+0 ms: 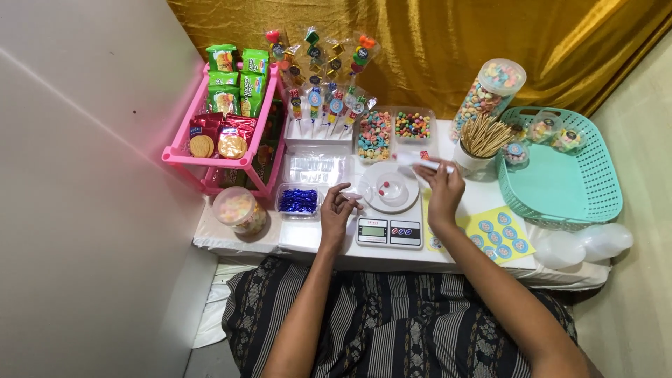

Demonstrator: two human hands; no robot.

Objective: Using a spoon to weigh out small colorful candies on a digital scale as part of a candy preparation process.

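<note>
Now: Hands at the Candy Scale

Right hand (pixel 442 187) pinches a small white wrapper (pixel 420 162) above the white kitchen scale (pixel 389 210). Left hand (pixel 337 208) curls its fingers around a bit of clear plastic beside the scale's clear cup (pixel 390 189), near a tub of blue twists (pixel 298 201).

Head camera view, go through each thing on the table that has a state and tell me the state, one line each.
Kitchen scale: display lit, clear cup on its platform.
Clear cup: open, a few red candies inside.
Tall candy jar: lidded, nearly full.
Teal basket: mostly bare, small filled cups at its back.
Stick cup: full of wooden sticks.
Left hand: pinching a small clear item.
Right hand: holding a white packet.
</note>
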